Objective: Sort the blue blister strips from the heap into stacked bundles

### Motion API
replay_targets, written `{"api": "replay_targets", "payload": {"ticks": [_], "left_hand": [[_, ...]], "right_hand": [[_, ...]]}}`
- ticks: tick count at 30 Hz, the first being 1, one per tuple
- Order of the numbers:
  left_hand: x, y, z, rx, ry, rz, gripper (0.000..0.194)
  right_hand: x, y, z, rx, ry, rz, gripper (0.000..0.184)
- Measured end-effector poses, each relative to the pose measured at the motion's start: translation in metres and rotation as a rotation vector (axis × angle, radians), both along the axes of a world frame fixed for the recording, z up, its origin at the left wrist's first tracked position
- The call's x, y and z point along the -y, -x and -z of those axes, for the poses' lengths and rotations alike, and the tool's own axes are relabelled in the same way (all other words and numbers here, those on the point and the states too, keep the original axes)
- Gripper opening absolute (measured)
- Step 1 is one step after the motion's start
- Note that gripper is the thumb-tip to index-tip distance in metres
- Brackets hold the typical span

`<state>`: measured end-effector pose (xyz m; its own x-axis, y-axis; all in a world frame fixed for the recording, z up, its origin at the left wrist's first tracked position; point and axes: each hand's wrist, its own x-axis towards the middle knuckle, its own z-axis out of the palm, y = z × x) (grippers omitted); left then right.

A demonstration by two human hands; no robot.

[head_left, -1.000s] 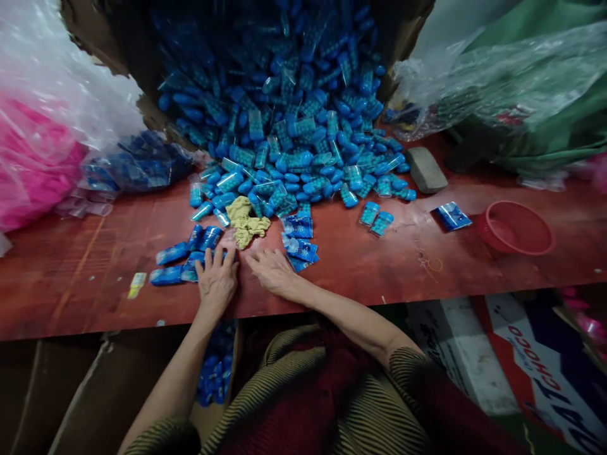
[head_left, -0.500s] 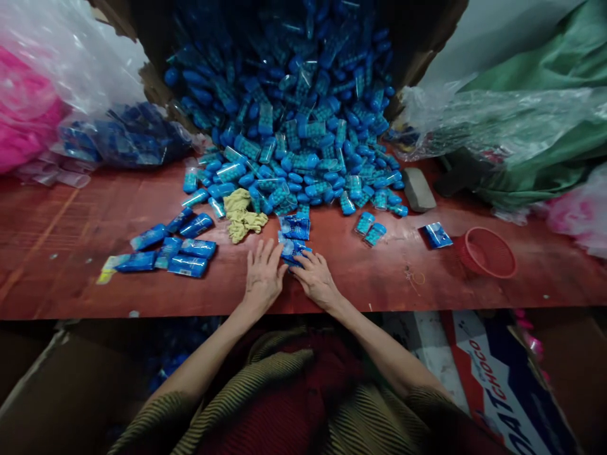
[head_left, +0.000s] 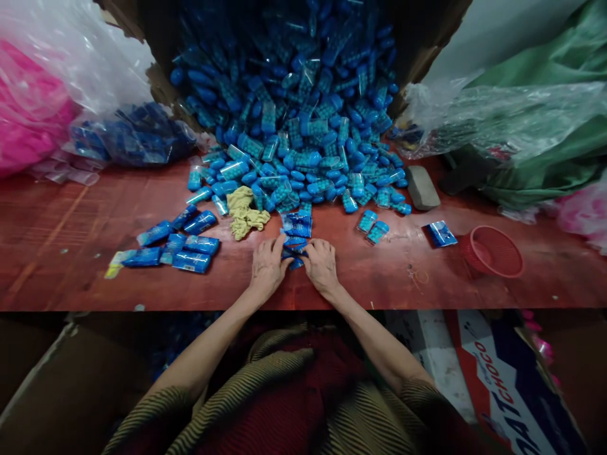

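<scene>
My left hand (head_left: 266, 268) and my right hand (head_left: 322, 265) rest side by side on the red table (head_left: 71, 253), near its front edge. Their fingertips pinch a small stack of blue packets (head_left: 294, 243) that lies between them. Just beyond it lies a flat stack of blue packets (head_left: 297, 224). A large heap of blue containers (head_left: 298, 126) spills from a cardboard box at the back. A crumpled yellow cloth (head_left: 244, 212) lies left of the stack. Several wrapped blue packets (head_left: 180, 243) lie in a group farther left.
A red mesh basket (head_left: 493, 251) and a single blue packet (head_left: 441, 232) lie at the right, with a grey block (head_left: 421, 188) behind them. Plastic bags of pink (head_left: 28, 120) and blue goods (head_left: 133, 136) sit at the back left. A printed carton (head_left: 512, 392) stands below the table.
My left hand left the group of packets at the left and came to the middle. Both hands have closed in on the small stack of blue packets.
</scene>
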<state>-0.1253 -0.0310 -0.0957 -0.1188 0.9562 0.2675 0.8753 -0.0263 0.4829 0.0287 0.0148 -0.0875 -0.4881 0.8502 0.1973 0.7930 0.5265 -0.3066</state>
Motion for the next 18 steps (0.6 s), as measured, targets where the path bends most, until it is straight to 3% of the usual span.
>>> {"api": "replay_targets", "payload": {"ticks": [3, 5, 8, 12, 18], "left_hand": [[0.001, -0.001, -0.007, 0.172, -0.023, 0.099, 0.024], [0.004, -0.004, -0.013, 0.349, -0.002, 0.112, 0.023], [0.008, -0.014, -0.023, 0.626, 0.023, -0.058, 0.032], [0.006, -0.029, -0.031, 0.958, 0.083, -0.349, 0.044], [-0.002, -0.040, -0.033, 0.966, 0.080, -0.414, 0.044]], "right_hand": [[0.002, -0.004, -0.006, -0.204, 0.042, -0.092, 0.013], [0.005, -0.002, -0.013, -0.352, 0.127, -0.134, 0.015], [0.018, 0.010, -0.022, -0.496, 0.142, -0.149, 0.023], [0.038, 0.031, -0.020, -0.476, -0.079, -0.196, 0.034], [0.038, 0.030, -0.009, -0.399, -0.146, -0.044, 0.035]]}}
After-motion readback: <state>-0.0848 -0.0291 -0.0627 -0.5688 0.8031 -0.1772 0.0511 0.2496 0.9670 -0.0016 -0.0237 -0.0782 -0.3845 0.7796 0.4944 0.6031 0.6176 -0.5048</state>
